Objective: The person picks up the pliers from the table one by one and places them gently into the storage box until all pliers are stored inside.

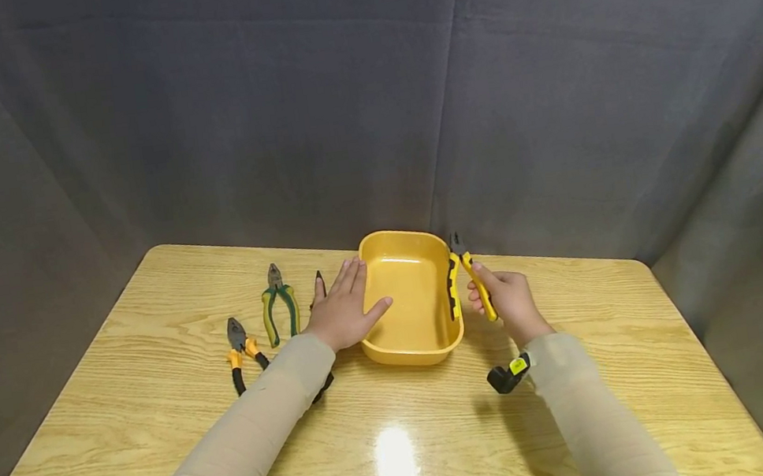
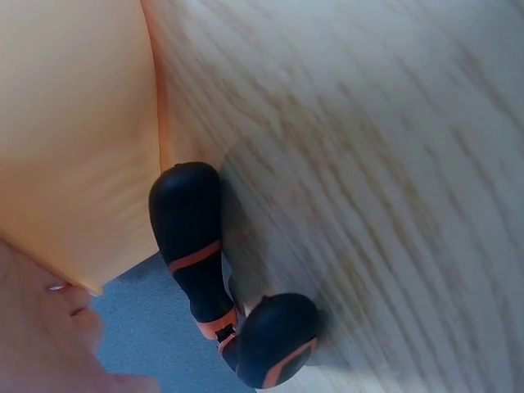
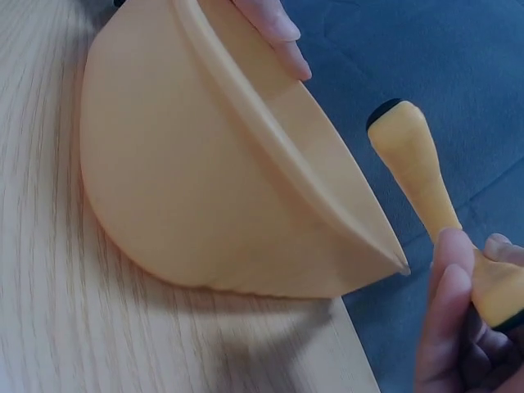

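Observation:
A yellow plastic basin (image 1: 421,358) stands near the table's back edge. My left hand (image 1: 344,315) rests on its left rim, fingers straight, with the thumb over the inside. My right hand (image 1: 509,300) grips one handle of yellow-and-black pliers (image 1: 473,282). Their jaws point toward the back, and the other handle overlaps the basin's right rim in the head view. In the right wrist view, the yellow handles of these pliers (image 3: 417,168) are beside the basin's wall (image 3: 196,164). Under my left arm lies a tool with black-and-orange handles (image 2: 192,221), mostly hidden in the head view.
To the left lie green-and-yellow pliers (image 1: 278,298) and, nearer, pliers with orange-and-black handles (image 1: 238,339), partly behind my left sleeve. The wooden table (image 1: 449,436) ends at a grey curtain (image 1: 310,120) at the back and sides. A black device (image 1: 509,375) is strapped at my right wrist.

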Demonstrator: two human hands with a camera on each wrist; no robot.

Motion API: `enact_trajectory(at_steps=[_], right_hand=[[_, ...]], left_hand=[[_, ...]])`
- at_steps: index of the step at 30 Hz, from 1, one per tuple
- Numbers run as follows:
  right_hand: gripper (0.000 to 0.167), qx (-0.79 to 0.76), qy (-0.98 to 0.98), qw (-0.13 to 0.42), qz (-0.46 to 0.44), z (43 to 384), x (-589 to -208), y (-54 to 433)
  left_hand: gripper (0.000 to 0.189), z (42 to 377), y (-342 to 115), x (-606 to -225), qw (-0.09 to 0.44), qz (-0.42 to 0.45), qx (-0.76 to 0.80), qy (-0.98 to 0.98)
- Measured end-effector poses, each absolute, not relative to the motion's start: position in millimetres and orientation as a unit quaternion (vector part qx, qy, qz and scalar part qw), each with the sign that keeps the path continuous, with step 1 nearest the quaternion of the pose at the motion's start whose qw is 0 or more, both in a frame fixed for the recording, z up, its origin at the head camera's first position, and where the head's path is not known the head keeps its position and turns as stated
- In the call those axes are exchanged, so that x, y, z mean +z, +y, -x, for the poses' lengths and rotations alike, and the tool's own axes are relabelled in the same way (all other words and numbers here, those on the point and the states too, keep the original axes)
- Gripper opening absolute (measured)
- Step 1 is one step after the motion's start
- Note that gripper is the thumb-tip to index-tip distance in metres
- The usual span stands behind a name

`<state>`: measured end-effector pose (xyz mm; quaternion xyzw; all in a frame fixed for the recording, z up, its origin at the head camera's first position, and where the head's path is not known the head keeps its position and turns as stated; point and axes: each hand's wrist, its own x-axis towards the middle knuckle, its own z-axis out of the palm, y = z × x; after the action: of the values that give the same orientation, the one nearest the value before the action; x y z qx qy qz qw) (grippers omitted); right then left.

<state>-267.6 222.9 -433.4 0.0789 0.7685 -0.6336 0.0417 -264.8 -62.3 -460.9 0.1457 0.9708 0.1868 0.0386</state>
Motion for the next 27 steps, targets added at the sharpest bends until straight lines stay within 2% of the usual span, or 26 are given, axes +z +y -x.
enact_trajectory(at_steps=[9, 18, 27], right_hand=[[0.057, -0.654, 0.751, 0.041, -0.074, 273, -433, 211], [0.046, -0.664, 0.744, 0.048, -0.066, 275, -429, 200], [0.046, -0.658, 0.748, 0.046, -0.067, 274, -427, 188]], left_hand=[[0.081, 263, -63, -459, 0.035, -0.151, 0.189, 0.97], [0.078, 266, -63, -460, 0.034, -0.148, 0.184, 0.971], [0.077, 264, -63, -459, 0.038, -0.15, 0.182, 0.971]])
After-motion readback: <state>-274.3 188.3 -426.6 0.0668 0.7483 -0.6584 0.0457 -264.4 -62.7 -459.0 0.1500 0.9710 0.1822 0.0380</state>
